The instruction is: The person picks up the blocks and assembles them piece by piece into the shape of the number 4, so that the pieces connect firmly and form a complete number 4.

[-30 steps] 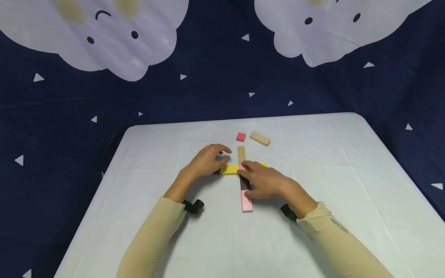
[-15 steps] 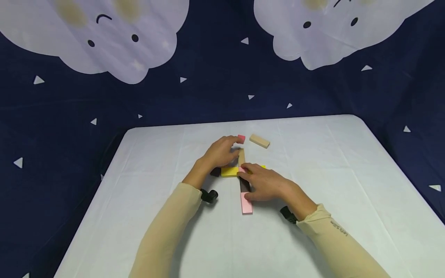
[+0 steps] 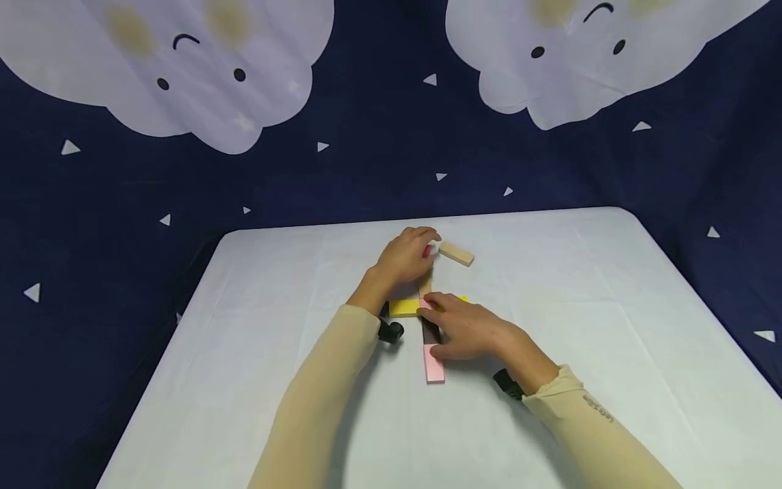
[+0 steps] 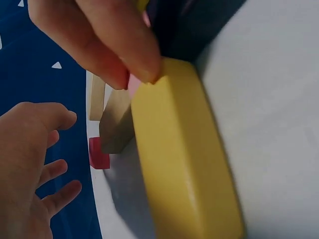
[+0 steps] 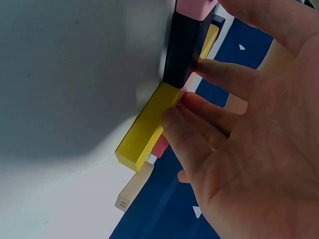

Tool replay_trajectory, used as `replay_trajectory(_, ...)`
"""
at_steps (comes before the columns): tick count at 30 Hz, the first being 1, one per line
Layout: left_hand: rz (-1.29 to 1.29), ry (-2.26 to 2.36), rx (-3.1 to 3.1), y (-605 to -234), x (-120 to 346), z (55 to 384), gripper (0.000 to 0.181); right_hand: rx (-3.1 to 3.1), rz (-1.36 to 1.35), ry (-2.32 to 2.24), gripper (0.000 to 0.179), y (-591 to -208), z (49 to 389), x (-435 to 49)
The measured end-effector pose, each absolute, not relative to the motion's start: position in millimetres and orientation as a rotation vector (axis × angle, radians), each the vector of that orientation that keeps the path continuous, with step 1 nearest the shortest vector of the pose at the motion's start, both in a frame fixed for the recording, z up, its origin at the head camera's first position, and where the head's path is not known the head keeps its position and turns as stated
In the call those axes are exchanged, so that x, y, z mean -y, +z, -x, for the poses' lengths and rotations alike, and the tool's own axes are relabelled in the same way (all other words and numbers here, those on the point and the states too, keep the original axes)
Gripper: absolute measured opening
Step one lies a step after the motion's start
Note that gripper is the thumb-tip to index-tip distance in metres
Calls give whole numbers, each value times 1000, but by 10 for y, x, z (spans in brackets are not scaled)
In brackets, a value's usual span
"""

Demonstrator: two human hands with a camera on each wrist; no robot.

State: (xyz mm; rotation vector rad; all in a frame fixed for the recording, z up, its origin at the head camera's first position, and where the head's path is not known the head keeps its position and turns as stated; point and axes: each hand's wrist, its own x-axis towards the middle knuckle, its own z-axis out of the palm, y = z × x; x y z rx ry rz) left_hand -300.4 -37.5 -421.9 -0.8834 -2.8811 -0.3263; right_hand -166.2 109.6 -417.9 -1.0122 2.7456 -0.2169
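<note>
Beyond the far end of a cross of wooden blocks, my left hand reaches around a small red block. In the left wrist view its fingers are parted, and the red block shows in front of them. My right hand rests its fingertips on the cross's middle, spanning the dark block, with the thumb at the near pink block. Its fingers touch the right-hand yellow block in the right wrist view. A left yellow block and a natural wood block form other arms.
A loose natural wood block lies just right of the red block. Another dark block at the cross's left end is mostly hidden by my left wrist. White cloth covers the table, with a navy curtain behind its far edge.
My left hand has moved away from the cross's left side, forward and right, to the red block. My right hand has stayed on the blocks.
</note>
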Motion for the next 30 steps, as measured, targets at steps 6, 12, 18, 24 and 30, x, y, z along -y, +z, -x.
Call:
replay_trajectory(6, 930, -199, 2874, -4217, 262, 3089, 38, -2766, 978, -211, 70, -4177, 1659, -1116)
replay_trajectory(12, 945, -70, 2885, -4293, 191, 3122, 41, -2752, 1014, -234, 69, -4198, 1662, -1097)
replay_trajectory(18, 907, -97, 2999, -4308, 167, 3132, 56, -2764, 1034, -241, 69, -4193, 1659, -1081)
replay_trajectory(24, 888, -67, 3105, -4360, 192, 3138, 48, -2755, 1040, -247, 69, -4194, 1663, -1073)
replay_trajectory(30, 913, -17, 3079, -4398, 177, 3167, 42, -2753, 1023, -240, 69, -4189, 1661, -1080)
